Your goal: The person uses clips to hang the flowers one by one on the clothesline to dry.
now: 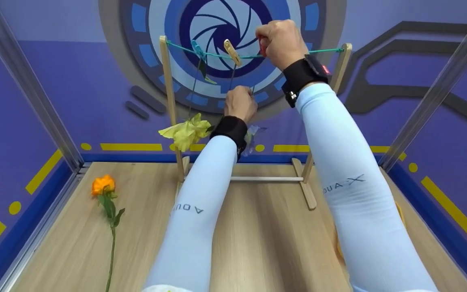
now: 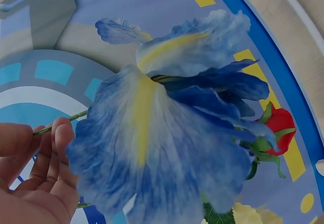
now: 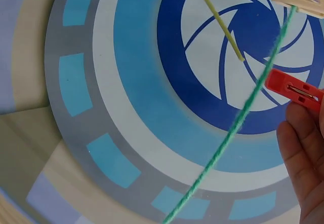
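Note:
My left hand [image 1: 240, 103] pinches the thin green stem of a blue artificial iris [image 2: 162, 153], whose bloom hangs downward below the fingers. Up by the green string [image 1: 322, 50], my right hand [image 1: 284, 42] pinches a red clothespin [image 3: 293, 88]. The clothespin's tip is at the string in the right wrist view; whether it bites the string I cannot tell. The iris's stem end [image 3: 230, 39] stands near the string, apart from the clothespin. A beige clothespin [image 1: 232, 52] and a blue clothespin [image 1: 197, 49] sit on the string to the left, each with a stem below.
A yellow flower [image 1: 187, 132] hangs head down at the left, and a red rose [image 2: 281, 127] shows behind the iris. Wooden posts [image 1: 168, 81] carry the string. An orange flower [image 1: 103, 185] lies on the table [image 1: 67, 243]. Something yellow-orange is partly hidden by the right arm.

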